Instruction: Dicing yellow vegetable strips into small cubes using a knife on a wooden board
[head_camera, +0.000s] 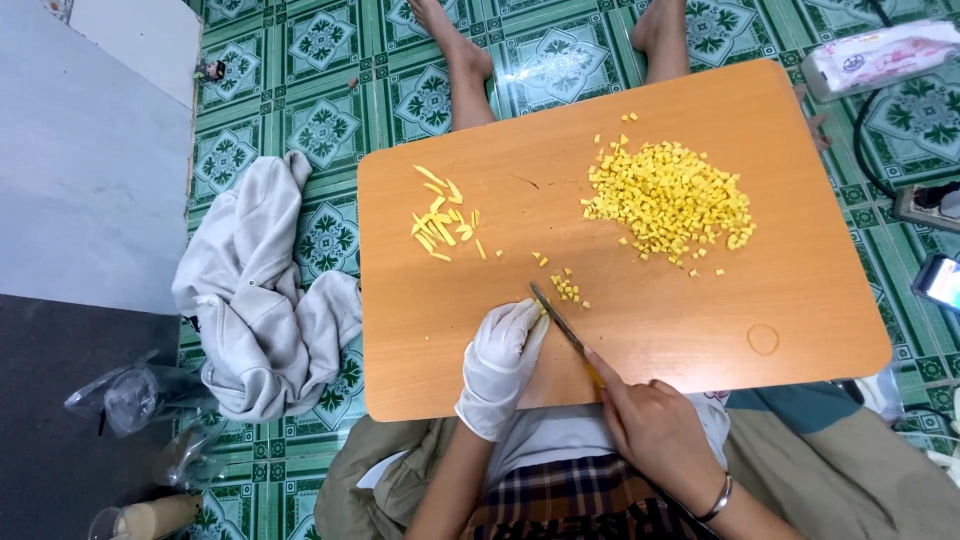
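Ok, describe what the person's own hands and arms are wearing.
The left hand wears a thin white disposable glove that ends just past the wrist. The right hand is ungloved, with a silver bangle on the wrist. Both forearms are bare, with no sleeves in view.

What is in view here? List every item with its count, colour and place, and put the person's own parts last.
table: one, orange-brown wood, centre, low over the floor
diced pieces: one large pile, yellow, right half of the table
strips: a small loose group, yellow, left part of the table
small cut pieces: a few, yellow, beside the blade
knife: one, dark blade, near edge of the table
sweatshirt: one, pale grey, crumpled on the floor left of the table
floor tiles: many, green patterned, all around
plastic bags: a few, clear, lower left floor
phone: one, right edge
feet: two, bare, beyond the table's far edge
left hand: one, white glove, holding down a yellow piece at the blade
right hand: one, bare with a bracelet, gripping the knife
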